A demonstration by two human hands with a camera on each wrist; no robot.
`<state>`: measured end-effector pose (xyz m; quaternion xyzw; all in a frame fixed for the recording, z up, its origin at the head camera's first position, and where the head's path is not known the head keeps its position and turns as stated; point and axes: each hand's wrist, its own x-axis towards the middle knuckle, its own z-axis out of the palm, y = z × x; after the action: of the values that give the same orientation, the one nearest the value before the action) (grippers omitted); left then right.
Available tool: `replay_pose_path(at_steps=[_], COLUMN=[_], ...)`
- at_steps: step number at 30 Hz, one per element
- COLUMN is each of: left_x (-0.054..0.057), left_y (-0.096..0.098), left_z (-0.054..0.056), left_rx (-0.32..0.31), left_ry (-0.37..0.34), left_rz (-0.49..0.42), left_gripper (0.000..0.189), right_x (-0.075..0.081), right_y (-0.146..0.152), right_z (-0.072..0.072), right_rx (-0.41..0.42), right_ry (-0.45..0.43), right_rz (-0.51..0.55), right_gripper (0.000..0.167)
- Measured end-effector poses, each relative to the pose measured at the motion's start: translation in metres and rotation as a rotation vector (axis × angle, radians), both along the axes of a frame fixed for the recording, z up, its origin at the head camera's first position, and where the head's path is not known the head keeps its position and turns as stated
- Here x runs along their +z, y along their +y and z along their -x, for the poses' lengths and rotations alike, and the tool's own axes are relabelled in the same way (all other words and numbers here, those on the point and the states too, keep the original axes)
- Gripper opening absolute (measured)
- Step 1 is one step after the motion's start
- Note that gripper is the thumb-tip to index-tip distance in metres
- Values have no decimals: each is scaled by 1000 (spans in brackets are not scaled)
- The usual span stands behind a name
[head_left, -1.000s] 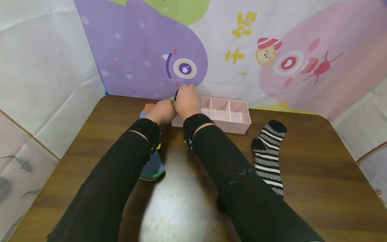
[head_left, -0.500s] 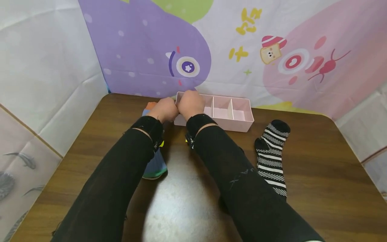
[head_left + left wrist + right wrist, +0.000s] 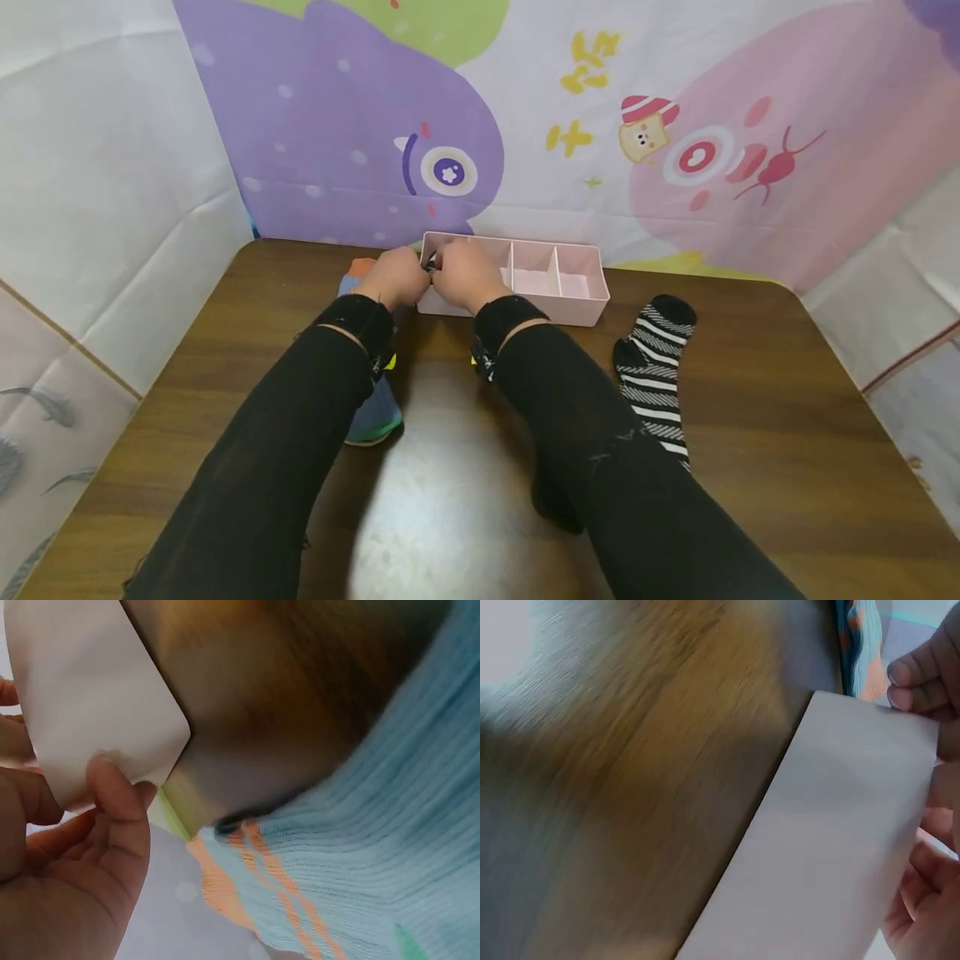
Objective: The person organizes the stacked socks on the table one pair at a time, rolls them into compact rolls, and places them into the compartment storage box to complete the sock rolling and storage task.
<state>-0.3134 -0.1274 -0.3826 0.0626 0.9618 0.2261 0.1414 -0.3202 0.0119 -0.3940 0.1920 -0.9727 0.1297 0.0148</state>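
In the head view my left hand [image 3: 397, 275] is at the left end of the pink divided box [image 3: 570, 312]. Its thumb presses the outer end wall [image 3: 97, 690] in the left wrist view, and the fingers curl at the rim, pinching it. My right hand [image 3: 467, 271] reaches into the leftmost compartment with curled fingers. Between the hands shows a small dark thing with a light patch [image 3: 431, 262], at the right fingertips; its kind is mostly hidden. A blue sock with orange and green ends [image 3: 373, 414] lies partly under my left forearm.
A black-and-white striped sock [image 3: 656, 375] lies to the right of the box. A black piece of fabric [image 3: 553, 500] shows beneath my right forearm. Behind the wooden table [image 3: 750, 417] hangs a printed cloth [image 3: 540, 183]. The box's right compartments [image 3: 576, 283] show bare floors.
My right hand was raised above the box's left end with the dark thing; it has come down into the compartment. The left hand stays at the end wall.
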Motion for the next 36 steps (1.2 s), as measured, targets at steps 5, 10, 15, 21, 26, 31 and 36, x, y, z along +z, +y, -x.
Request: replay_pose_path(at_steps=[5,10,15,21,26,31,36], left_x=[9,22,32,34,21,1,-20], left_y=[-7,-20,-37,-47,-57,-69,-80], left_z=[-13,-25,-41,-55,-53,-43,-43], left_rx=[-4,-39,-97,-157,-262,-327,-360], left_ry=[65,90,63,38,33,14,-18], left_rz=[36,9,-91,-84,39,191,253], left_gripper=[32,33,42,46,50,50,47], right_x=[5,8,12,14,11,3,-7], right_y=[14,26,24,12,-13,-27,-24], right_z=[-17,-42,-70,-111,-139,-159,-175], right_rx=[124,248,313,477,622,667,637], right_ry=[34,112,142,138,-20,-107,-173], right_rz=[-143,-251,-246,-264,-329,-458,-502], right_gripper=[27,40,42,34,32,39,50])
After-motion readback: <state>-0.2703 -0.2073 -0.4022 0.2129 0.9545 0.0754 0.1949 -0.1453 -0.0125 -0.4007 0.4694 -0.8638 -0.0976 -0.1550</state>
